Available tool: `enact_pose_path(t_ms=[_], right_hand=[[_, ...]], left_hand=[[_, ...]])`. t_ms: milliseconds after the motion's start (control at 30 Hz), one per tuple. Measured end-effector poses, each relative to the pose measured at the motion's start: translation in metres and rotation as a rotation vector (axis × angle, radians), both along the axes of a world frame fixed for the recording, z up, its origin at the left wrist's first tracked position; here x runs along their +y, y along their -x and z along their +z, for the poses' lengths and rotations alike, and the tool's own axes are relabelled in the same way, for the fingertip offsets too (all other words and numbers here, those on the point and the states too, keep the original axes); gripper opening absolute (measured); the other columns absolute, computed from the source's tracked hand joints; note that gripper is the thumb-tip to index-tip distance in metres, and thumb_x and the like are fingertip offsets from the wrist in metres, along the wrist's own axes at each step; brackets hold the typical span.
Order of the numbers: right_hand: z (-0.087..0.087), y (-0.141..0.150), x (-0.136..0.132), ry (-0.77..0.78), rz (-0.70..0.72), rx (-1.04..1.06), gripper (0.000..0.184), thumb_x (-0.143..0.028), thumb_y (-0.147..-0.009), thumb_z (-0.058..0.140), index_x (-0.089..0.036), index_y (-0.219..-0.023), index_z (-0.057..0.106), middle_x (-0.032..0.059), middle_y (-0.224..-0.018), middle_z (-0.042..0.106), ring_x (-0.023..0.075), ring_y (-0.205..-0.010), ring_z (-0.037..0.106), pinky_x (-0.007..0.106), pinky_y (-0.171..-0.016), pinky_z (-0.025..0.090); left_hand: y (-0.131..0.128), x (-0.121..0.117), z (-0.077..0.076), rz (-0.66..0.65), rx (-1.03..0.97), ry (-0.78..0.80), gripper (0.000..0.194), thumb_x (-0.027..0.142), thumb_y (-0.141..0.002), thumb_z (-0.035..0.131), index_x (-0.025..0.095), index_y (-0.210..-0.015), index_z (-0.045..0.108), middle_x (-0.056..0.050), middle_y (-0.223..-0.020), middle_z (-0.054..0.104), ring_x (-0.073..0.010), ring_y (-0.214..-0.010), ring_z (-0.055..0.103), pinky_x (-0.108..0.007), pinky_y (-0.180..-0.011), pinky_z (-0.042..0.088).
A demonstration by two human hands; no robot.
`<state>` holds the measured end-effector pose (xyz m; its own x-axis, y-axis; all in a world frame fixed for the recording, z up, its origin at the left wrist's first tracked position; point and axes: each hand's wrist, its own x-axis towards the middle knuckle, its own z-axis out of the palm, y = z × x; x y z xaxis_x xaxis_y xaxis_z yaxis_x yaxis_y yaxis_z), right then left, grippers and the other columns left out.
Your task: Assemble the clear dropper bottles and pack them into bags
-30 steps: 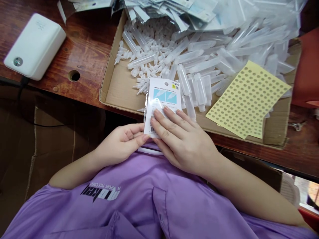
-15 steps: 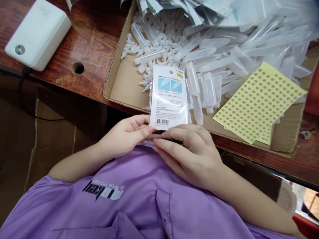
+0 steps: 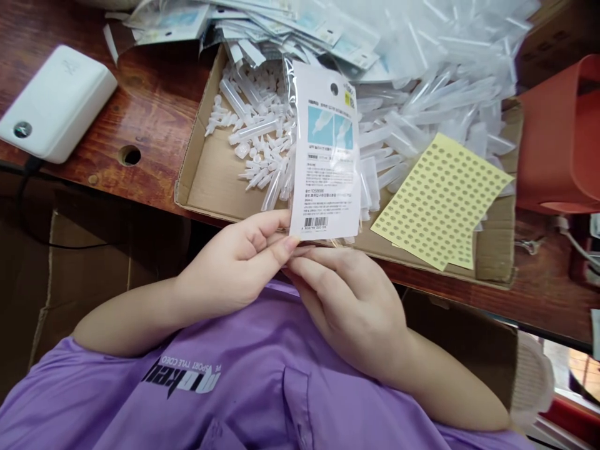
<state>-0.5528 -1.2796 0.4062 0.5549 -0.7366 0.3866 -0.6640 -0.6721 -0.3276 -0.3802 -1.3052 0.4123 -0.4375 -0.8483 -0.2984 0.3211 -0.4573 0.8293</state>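
Observation:
My left hand [image 3: 234, 262] pinches the lower left corner of a flat plastic packet [image 3: 325, 178], thumb in front. The packet stands tilted up, its printed white card with blue pictures and a barcode facing me. My right hand [image 3: 351, 294] is closed just under the packet's bottom edge, its fingertips together beside the left fingers. What those fingertips hold, if anything, is hidden. Behind the packet, a shallow cardboard tray [image 3: 199, 181] holds small white nozzle tips [image 3: 262, 165] and clear plastic tubes [image 3: 375, 134].
Yellow sheets of round stickers [image 3: 440, 206] lie on the tray's right side. More printed packets [image 3: 281, 28] are heaped at the back. A white power bank [image 3: 59, 103] with a cable lies left on the wooden table [image 3: 154, 131]. An orange-red container [image 3: 553, 150] stands right.
The view has shifted, showing more packets at the back and the container on the right. The packet is raised and tilted more upright; both hands stay at its bottom edge.

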Motion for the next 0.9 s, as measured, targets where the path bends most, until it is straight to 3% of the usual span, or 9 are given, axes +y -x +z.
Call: enact_pose_path(t_ms=[300,500,733,900], right_hand=[[0.01,0.011,-0.008,-0.012,-0.02,0.022,0.014,-0.014,-0.092,0.057,-0.014,-0.09,0.071,0.0062,-0.078,0.069,0.0174,-0.072,0.061,0.029,-0.067,0.051],[0.014,0.016,-0.009,-0.069,-0.039,-0.015,0.009,-0.011,-0.089,0.06,-0.013,-0.089,0.068,0.0064,-0.08,0.07,0.0173,-0.074,0.062,0.029,-0.07,0.052],[0.006,0.025,-0.008,0.135,-0.061,0.009,0.006,-0.012,-0.088,0.061,-0.016,-0.091,0.064,0.0045,-0.081,0.069,0.0166,-0.079,0.061,0.029,-0.077,0.051],[-0.011,0.041,0.003,0.153,0.034,-0.052,0.01,-0.016,-0.088,0.058,-0.02,-0.092,0.066,0.0042,-0.08,0.065,0.0182,-0.083,0.059,0.032,-0.076,0.049]], left_hand=[[0.012,-0.005,0.007,-0.047,-0.031,0.001,0.025,0.025,-0.092,0.062,0.019,-0.113,0.072,-0.005,-0.114,0.074,-0.0202,-0.109,0.068,-0.027,-0.099,0.051],[0.017,-0.008,0.011,-0.08,-0.087,0.063,0.025,0.022,-0.093,0.06,0.02,-0.115,0.072,-0.004,-0.119,0.072,-0.0213,-0.116,0.065,-0.029,-0.102,0.05],[0.024,-0.016,0.01,-0.073,-0.012,-0.013,0.023,0.022,-0.092,0.063,0.021,-0.111,0.074,-0.004,-0.111,0.075,-0.0195,-0.108,0.069,-0.026,-0.099,0.053],[0.02,-0.025,0.01,0.068,-0.011,-0.068,0.02,0.024,-0.09,0.066,0.023,-0.108,0.074,-0.001,-0.104,0.077,-0.0181,-0.093,0.074,-0.022,-0.084,0.059]])
